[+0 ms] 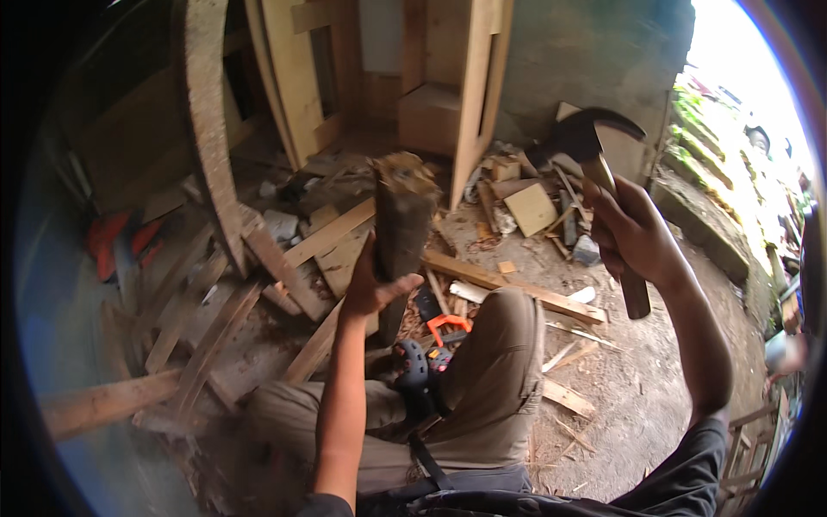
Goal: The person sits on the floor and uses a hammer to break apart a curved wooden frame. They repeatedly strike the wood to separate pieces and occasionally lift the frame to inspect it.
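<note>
My right hand [636, 226] is wrapped round the handle of a claw hammer [586, 136], raised on the right with its dark head uppermost. My left hand [372, 289] grips a thick, dark block of wood [405, 220] from its left side, thumb across the front. The block stands upright before my knees, and its top end is battered and splintered. Hammer head and block are well apart. Whatever the block's lower end rests on is hidden by my hand and legs.
An orange-handled saw [448, 326] lies by my bent knee. Offcuts and planks [517, 289] litter the floor. Wooden frames [478, 95] stand at the back, and a curved beam [207, 129] rises on the left. Another orange tool [105, 246] lies at far left.
</note>
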